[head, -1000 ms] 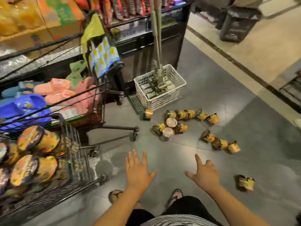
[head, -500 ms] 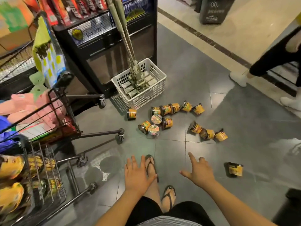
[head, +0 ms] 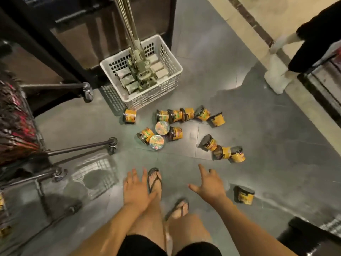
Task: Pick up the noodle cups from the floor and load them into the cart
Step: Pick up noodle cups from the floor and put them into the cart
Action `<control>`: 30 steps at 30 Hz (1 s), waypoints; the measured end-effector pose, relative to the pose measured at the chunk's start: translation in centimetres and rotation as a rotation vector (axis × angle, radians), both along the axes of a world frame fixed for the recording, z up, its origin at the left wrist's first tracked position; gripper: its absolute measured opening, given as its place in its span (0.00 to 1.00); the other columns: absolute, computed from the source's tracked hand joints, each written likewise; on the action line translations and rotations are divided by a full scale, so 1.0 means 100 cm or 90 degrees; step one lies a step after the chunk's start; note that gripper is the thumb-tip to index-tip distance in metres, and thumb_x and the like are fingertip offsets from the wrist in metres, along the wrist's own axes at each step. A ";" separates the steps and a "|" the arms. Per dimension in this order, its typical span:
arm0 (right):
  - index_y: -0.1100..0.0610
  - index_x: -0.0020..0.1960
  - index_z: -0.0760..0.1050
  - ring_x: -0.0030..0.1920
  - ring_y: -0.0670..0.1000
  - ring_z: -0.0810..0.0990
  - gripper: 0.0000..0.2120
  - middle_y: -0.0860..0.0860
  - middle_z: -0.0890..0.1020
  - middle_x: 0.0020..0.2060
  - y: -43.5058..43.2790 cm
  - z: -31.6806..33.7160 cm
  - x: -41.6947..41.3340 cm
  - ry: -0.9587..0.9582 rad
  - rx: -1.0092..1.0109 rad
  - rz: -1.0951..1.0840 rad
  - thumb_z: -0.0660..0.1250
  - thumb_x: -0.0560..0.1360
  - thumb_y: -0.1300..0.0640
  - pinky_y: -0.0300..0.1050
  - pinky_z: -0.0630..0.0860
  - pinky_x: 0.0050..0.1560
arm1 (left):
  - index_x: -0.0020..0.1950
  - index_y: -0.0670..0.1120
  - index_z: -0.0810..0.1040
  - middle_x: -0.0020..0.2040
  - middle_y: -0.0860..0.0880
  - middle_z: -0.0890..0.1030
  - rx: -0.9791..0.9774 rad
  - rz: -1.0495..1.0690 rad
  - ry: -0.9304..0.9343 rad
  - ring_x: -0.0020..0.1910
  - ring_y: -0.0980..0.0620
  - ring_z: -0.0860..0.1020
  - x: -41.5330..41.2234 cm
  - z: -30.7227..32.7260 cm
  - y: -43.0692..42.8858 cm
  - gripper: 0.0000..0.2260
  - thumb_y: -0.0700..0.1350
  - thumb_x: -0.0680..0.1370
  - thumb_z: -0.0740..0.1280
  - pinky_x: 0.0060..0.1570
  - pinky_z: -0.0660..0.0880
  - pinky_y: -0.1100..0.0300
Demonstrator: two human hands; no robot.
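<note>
Several yellow noodle cups (head: pixel 175 124) lie scattered on the grey tiled floor ahead of me, most on their sides, two showing their foil lids. One cup (head: pixel 130 116) lies apart beside the white basket. Another lone cup (head: pixel 244 194) lies just right of my right hand. My left hand (head: pixel 136 189) is stretched forward, fingers straight, holding nothing. My right hand (head: pixel 210 183) is also empty, thumb and forefinger spread. Both hover above the floor short of the cups. The wire cart (head: pixel 46 182) shows only its lower frame and wheels at the left edge.
A white plastic basket (head: pixel 166 93) holding mop heads and poles stands behind the cups against a dark shelf unit. A second cart's wheeled legs (head: pixel 110 144) reach in from the left. Another person's legs (head: pixel 276 76) stand at the upper right. My sandalled feet are below my hands.
My view has swung right and down, so the loaded cart has slid almost out at the left. I have stepped closer to the cups. Both hands stay empty and outstretched.
</note>
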State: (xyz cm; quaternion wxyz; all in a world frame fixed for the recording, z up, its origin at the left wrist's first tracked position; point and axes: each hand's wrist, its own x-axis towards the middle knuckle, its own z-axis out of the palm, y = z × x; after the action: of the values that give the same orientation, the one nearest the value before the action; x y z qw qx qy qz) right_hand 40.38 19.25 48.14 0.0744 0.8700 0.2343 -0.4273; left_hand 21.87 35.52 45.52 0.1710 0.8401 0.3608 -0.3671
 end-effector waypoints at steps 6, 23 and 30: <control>0.49 0.79 0.48 0.70 0.60 0.63 0.44 0.60 0.64 0.70 0.027 -0.062 0.061 -0.002 0.014 0.030 0.64 0.73 0.33 0.51 0.66 0.65 | 0.80 0.52 0.43 0.79 0.38 0.45 0.020 0.065 0.026 0.78 0.38 0.45 0.046 -0.058 0.017 0.39 0.68 0.77 0.55 0.75 0.48 0.47; 0.45 0.78 0.40 0.70 0.61 0.60 0.52 0.61 0.60 0.71 0.179 -0.431 0.181 -0.019 0.066 0.324 0.67 0.68 0.30 0.54 0.62 0.68 | 0.79 0.55 0.40 0.78 0.35 0.50 0.114 0.326 -0.022 0.76 0.36 0.50 0.137 -0.434 0.050 0.46 0.75 0.71 0.56 0.72 0.51 0.41; 0.39 0.77 0.38 0.64 0.62 0.64 0.61 0.61 0.63 0.65 0.246 -0.552 0.161 -0.095 0.111 0.477 0.70 0.56 0.24 0.55 0.66 0.62 | 0.77 0.62 0.38 0.71 0.38 0.58 0.139 0.422 -0.062 0.68 0.38 0.61 0.156 -0.531 0.067 0.54 0.78 0.61 0.64 0.63 0.63 0.44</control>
State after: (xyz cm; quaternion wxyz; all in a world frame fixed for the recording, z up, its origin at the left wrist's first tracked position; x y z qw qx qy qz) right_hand 56.46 43.81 -7.05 0.1683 0.7559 0.5651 -0.2843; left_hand 37.45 42.23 -7.54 0.2071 0.7072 0.6425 -0.2103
